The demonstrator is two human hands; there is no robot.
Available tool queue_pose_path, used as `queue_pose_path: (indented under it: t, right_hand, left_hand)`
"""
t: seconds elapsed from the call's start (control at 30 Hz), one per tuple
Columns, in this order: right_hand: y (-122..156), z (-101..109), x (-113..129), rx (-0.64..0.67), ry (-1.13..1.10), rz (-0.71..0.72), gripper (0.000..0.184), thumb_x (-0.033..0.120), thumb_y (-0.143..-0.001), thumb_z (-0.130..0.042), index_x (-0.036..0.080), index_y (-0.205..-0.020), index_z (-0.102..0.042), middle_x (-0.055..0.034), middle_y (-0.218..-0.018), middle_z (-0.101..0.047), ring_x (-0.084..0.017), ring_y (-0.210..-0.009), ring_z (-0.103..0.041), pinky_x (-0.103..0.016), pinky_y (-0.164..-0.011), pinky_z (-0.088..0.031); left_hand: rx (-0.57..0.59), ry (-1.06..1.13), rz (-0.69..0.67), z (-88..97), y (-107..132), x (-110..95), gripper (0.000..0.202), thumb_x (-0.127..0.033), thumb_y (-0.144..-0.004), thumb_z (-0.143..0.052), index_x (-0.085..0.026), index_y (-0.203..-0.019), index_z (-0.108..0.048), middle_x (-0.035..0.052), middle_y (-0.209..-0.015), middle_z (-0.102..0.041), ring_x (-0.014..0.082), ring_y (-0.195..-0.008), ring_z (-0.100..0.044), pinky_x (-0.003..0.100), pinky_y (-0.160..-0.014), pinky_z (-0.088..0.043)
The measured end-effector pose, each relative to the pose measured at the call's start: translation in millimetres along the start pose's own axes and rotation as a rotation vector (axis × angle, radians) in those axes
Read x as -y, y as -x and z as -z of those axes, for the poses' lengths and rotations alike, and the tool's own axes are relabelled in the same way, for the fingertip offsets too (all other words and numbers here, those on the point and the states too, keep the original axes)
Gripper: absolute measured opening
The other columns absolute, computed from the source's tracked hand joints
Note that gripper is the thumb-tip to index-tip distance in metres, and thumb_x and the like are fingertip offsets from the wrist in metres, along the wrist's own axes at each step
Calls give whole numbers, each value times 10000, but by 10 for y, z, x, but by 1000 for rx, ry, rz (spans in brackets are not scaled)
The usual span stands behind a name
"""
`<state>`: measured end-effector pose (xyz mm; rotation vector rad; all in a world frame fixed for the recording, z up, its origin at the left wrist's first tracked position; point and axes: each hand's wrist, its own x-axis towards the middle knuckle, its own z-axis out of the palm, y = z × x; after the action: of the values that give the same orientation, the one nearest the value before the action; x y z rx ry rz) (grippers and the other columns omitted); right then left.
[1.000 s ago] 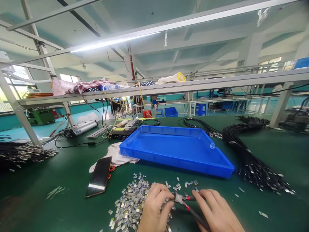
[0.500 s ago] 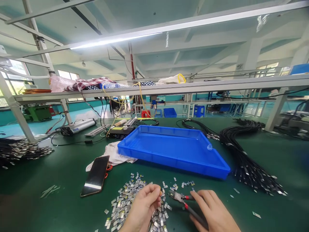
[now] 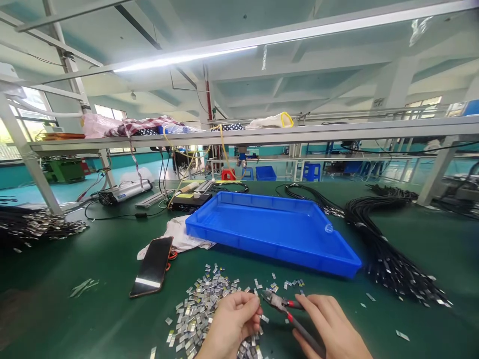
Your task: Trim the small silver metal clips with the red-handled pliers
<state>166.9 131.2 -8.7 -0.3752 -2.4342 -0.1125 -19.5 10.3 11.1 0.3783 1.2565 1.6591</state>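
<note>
My right hand [image 3: 331, 326] grips a pair of small pliers [image 3: 284, 309] with red-marked dark handles, jaws pointing left. My left hand [image 3: 232, 324] pinches a small silver metal piece between thumb and fingers right at the jaw tips, over a heap of several small silver metal pieces [image 3: 202, 311] spread on the green table [image 3: 93, 319]. Both hands sit at the near edge, the left one covering part of the heap.
A blue plastic tray [image 3: 273, 249] lies behind the heap. A black phone [image 3: 152, 267] rests on a white cloth [image 3: 179, 237] to the left. Bundles of black cables [image 3: 381, 244] run along the right; another bundle [image 3: 33, 227] lies far left. An overhead shelf crosses the bench.
My left hand lifted off the heap and brought a small piece up to the pliers' jaws. The right hand stayed nearly still with the pliers; the view shifted slightly.
</note>
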Motion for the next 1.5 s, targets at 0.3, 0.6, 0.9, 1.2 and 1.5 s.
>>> queue_pose_path:
  t: [0.3,0.6,0.9,1.2,1.5]
  right_hand:
    - [0,-49,11,-20,105,94,357,262,-906,-488,44,-1188,-500,-156,-987,-505,-271,-868,-528,-367,-670,-552]
    - [40,-37,56,-21,236,61,412,154,-849,-472,31,-1241,-502,-206,-1091,-503,-381,-989,-485,-504,-760,-478]
    - [-42,-38,275,206,-379,-396,397,105,-681,-637,193,-1067,-601,-55,-975,-572,-236,-917,-525,-319,-810,-459]
    - [-102,202,-18,82,-222,-593,289,285,-813,-545,190,-1079,-611,-59,-981,-572,-260,-928,-501,-371,-802,-406]
    - [39,401,-801,-169,-53,-987,537,578,-775,-420,174,-1070,-616,-86,-992,-602,-296,-932,-534,-406,-786,-400]
  left_hand:
    - [91,132,103,-10,65,0,219,-272,-660,-811,-92,-684,-690,60,-667,-657,74,-553,-562,188,-573,-506]
    - [65,-18,-36,-52,87,-56,311,-372,-654,-798,-87,-734,-703,81,-699,-685,125,-605,-611,243,-635,-519]
    - [45,-260,-185,-25,26,-72,359,-458,-654,-762,-142,-799,-672,11,-649,-638,139,-618,-554,237,-600,-475]
    - [16,-113,-132,7,54,-152,465,-560,-793,-529,-202,-533,-385,-60,-486,-388,100,-462,-259,212,-430,-304]
    - [162,-403,-147,-44,55,-36,355,-463,-690,-721,-145,-839,-671,26,-704,-655,131,-611,-558,236,-614,-442]
